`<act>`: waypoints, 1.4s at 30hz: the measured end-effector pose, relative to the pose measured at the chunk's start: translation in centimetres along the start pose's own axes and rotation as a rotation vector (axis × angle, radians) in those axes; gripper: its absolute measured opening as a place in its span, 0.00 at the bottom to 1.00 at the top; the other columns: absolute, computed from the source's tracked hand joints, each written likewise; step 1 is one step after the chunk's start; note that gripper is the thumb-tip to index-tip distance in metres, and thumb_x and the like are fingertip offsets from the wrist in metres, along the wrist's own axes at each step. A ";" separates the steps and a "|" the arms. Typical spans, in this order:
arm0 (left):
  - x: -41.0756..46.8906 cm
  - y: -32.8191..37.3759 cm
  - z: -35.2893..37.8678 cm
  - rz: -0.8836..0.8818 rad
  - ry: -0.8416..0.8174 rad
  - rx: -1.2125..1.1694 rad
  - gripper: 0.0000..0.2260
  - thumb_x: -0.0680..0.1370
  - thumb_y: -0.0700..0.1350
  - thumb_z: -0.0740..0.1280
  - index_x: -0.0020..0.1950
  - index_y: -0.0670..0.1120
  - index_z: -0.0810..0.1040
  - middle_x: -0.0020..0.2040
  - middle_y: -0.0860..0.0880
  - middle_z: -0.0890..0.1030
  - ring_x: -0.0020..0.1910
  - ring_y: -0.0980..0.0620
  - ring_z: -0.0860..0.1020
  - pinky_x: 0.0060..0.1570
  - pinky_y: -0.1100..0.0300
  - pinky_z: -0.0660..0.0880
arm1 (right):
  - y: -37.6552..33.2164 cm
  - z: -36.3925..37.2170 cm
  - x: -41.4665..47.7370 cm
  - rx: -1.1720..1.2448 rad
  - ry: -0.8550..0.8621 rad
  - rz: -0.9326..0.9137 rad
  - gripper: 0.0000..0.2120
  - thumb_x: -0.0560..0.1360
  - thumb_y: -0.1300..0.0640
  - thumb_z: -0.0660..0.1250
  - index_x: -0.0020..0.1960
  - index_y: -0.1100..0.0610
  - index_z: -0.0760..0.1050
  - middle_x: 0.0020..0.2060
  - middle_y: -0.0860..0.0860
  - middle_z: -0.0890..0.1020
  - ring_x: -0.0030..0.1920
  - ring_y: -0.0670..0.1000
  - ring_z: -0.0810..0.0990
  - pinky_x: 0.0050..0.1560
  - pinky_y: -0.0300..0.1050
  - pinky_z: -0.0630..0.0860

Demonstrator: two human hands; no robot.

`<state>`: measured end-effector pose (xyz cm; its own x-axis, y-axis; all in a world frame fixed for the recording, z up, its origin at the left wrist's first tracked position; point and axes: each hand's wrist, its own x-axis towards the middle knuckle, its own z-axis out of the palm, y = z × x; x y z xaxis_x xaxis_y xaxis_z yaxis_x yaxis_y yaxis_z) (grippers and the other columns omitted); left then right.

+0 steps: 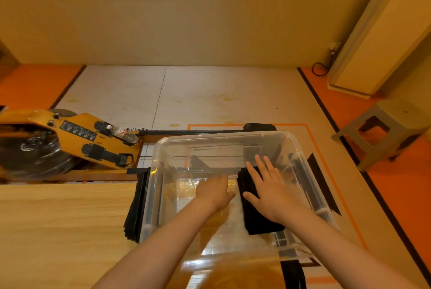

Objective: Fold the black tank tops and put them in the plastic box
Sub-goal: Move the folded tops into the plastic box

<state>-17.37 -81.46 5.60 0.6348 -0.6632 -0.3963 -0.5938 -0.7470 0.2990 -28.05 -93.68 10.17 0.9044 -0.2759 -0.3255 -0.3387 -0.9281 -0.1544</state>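
Right hand [268,187] flat, fingers spread, presses the folded black tank top [258,221] inside the plastic box [163,146], lower centre of frame. Left hand [213,192] is beside it in the box; can't tell how its fingers lie.

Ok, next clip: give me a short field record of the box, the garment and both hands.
plastic box: clear, no lid on
folded tank top: black, inside the plastic box, right side
right hand: flat on the folded tank top, fingers straight
left hand: inside the box, beside the top, finger pose unclear
black stack: outside the box, beside its left wall
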 end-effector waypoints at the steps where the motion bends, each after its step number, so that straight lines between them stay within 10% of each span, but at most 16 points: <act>1: -1.5 -1.0 -1.0 0.009 0.091 0.024 0.23 0.81 0.57 0.59 0.71 0.46 0.65 0.67 0.45 0.74 0.64 0.45 0.74 0.60 0.52 0.70 | -0.6 -0.5 -0.5 -0.009 0.043 -0.020 0.35 0.81 0.42 0.52 0.77 0.51 0.33 0.76 0.52 0.32 0.74 0.53 0.28 0.73 0.50 0.35; 15: -18.0 -13.1 -4.3 0.024 0.700 -0.331 0.19 0.79 0.51 0.64 0.69 0.52 0.68 0.66 0.58 0.70 0.66 0.63 0.63 0.69 0.60 0.63 | -18.1 0.5 -6.0 0.238 0.250 -0.244 0.34 0.81 0.41 0.51 0.75 0.44 0.31 0.71 0.43 0.26 0.71 0.45 0.23 0.69 0.43 0.29; 27: -21.3 -29.5 -2.7 -0.049 0.512 -0.509 0.20 0.80 0.48 0.64 0.72 0.51 0.66 0.68 0.55 0.69 0.69 0.57 0.65 0.68 0.61 0.63 | -33.4 6.0 -2.3 0.223 0.235 -0.165 0.37 0.70 0.34 0.34 0.76 0.46 0.34 0.73 0.44 0.30 0.71 0.43 0.24 0.66 0.41 0.25; 33: -19.1 -32.6 -1.2 -0.087 0.310 -0.666 0.25 0.81 0.50 0.63 0.76 0.49 0.60 0.74 0.52 0.64 0.70 0.55 0.66 0.66 0.62 0.65 | -34.0 11.6 1.0 0.270 0.176 0.121 0.30 0.82 0.43 0.50 0.79 0.51 0.43 0.78 0.49 0.39 0.75 0.48 0.32 0.75 0.46 0.38; 38: -14.8 -31.1 0.7 -0.136 0.191 -0.856 0.28 0.80 0.51 0.64 0.76 0.47 0.58 0.74 0.48 0.63 0.71 0.51 0.65 0.69 0.56 0.66 | -32.5 13.3 2.3 0.431 0.146 0.284 0.28 0.83 0.46 0.50 0.79 0.49 0.45 0.78 0.46 0.41 0.77 0.49 0.50 0.66 0.47 0.68; 42: -11.3 -29.2 2.6 -0.217 0.053 -0.922 0.34 0.78 0.57 0.65 0.78 0.46 0.55 0.76 0.46 0.61 0.74 0.47 0.63 0.71 0.49 0.65 | -31.6 14.2 3.9 0.642 0.135 0.398 0.26 0.83 0.47 0.48 0.79 0.48 0.45 0.76 0.51 0.59 0.73 0.51 0.62 0.67 0.46 0.65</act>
<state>-8.46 -52.05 -0.88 0.7206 -0.4897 -0.4908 0.1498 -0.5812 0.7999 -17.51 -61.83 0.52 0.6924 -0.6255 -0.3596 -0.6926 -0.4366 -0.5741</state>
